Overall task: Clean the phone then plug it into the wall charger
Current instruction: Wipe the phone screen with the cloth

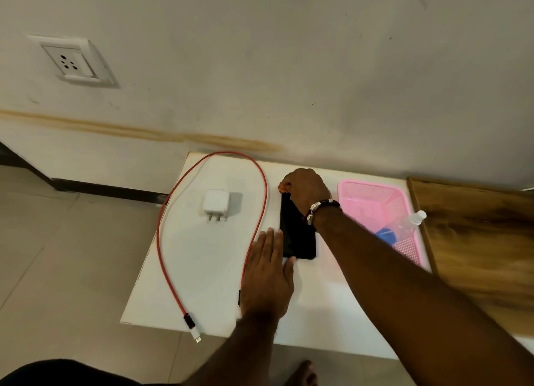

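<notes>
Head view shows my two hands over a white worktop that stands against the wall. My right hand reaches to the far end of the phone, and its grip is curled over the top edge there; I cannot tell whether the fingers already pinch the phone or only touch it. My left hand lies flat and wide with nothing in it, its fingertips at the near left corner of the phone, I think to keep the phone from sliding. The phone lies with its dark screen up near the middle of the worktop, between the red cable and the pink basket. The cable makes a big loop around the white charger, which is well apart from the wall socket high on the left. In the basket I see a clear bottle and something blue, probably for cleaning, so I judge that the cleaning is not yet done.
</notes>
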